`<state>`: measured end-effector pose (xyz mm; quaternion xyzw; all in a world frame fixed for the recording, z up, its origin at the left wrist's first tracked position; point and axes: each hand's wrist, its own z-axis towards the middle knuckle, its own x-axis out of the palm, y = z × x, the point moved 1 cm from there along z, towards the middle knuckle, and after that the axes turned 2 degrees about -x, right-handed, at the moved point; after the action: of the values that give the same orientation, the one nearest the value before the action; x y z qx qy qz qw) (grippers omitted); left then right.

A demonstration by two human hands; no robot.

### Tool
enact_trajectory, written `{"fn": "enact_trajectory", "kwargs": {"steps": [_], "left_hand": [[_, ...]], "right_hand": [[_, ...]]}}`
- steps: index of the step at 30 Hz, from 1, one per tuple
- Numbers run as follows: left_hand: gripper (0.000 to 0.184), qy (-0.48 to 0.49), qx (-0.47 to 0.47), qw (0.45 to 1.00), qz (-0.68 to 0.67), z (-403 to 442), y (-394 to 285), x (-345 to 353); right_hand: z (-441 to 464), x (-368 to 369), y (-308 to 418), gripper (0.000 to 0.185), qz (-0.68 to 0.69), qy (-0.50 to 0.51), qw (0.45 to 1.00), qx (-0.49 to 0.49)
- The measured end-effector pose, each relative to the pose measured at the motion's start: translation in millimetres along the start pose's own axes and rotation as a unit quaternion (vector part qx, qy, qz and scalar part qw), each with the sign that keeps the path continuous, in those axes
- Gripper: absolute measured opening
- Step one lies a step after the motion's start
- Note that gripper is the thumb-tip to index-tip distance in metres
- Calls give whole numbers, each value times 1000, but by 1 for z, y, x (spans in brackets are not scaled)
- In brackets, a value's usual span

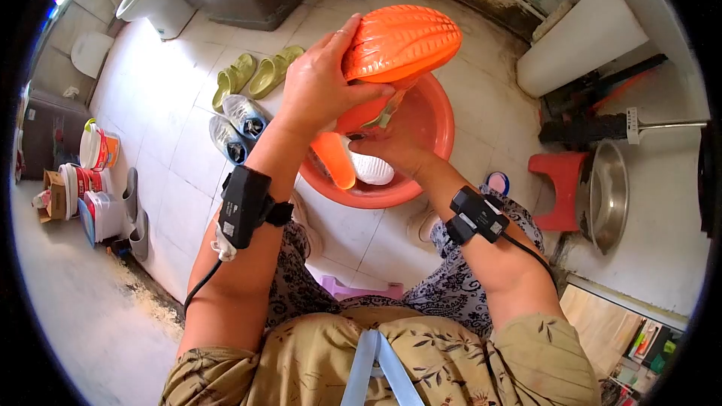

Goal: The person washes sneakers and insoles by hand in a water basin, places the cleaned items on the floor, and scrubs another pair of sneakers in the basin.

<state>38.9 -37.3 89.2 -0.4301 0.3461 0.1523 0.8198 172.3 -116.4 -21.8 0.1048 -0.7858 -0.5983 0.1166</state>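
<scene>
My left hand grips an orange slipper, its ribbed, wet-looking sole turned up, above a round orange-red basin. My right hand is lower, inside the basin's outline and just under the slipper. Its fingertips are partly hidden, close to a small greenish, pale thing that I cannot identify. Below the hands, another orange piece of footwear and a white ribbed one lie in the basin.
Green clogs and transparent-topped shoes stand left of the basin. Several buckets and grey slippers line the left wall. A red stool and a metal bowl are at right. A pink stool shows between the legs.
</scene>
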Motion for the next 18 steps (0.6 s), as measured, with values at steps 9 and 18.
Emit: {"fn": "enact_trajectory", "kwargs": {"steps": [9, 18], "left_hand": [[64, 18, -132, 930, -342, 1, 11, -18], [45, -70, -208, 873, -435, -2, 33, -18]], "right_hand": [[-12, 18, 55, 30, -152, 97, 982, -49], [-8, 26, 52, 22, -29, -48, 990, -126]]}}
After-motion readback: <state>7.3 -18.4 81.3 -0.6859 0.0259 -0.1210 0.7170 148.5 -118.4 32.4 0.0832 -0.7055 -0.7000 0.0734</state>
